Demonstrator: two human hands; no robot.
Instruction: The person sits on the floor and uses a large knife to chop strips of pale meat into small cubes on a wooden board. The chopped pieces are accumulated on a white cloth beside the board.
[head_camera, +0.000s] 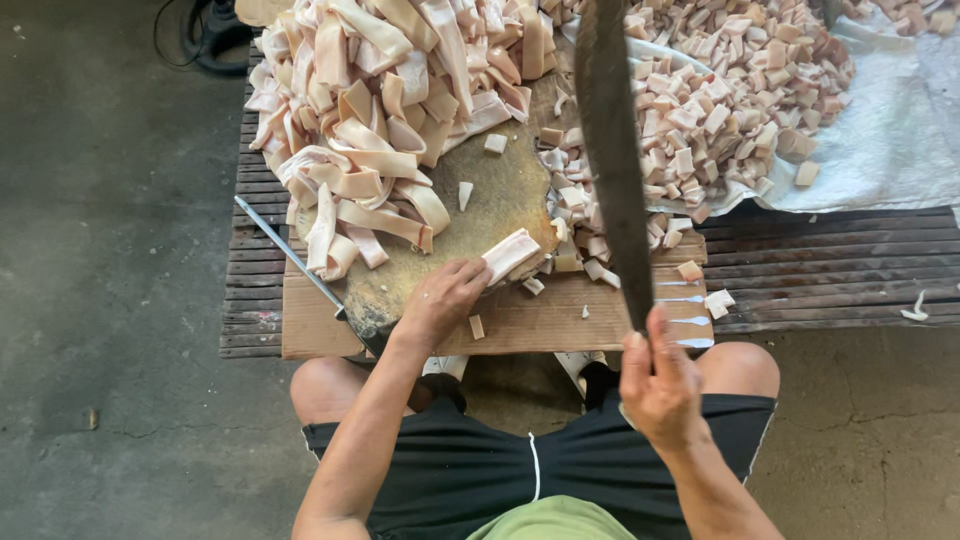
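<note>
My left hand (441, 298) presses a pale pink strip of pork skin (511, 254) flat on a round, worn wooden chopping block (490, 196). My right hand (660, 385) grips the handle of a long dark cleaver (615, 150), raised with the blade pointing away from me above the block's right side. A large heap of long skin strips (370, 120) covers the block's left and far part. Small cut cubes (700, 100) lie heaped to the right.
The block rests on cardboard (560, 320) over a low slatted wooden platform (830, 270). A grey plastic sheet (880, 140) holds the cut pieces. A thin metal rod (285, 250) lies at the left. Concrete floor (110, 300) surrounds the platform; my knees are against its near edge.
</note>
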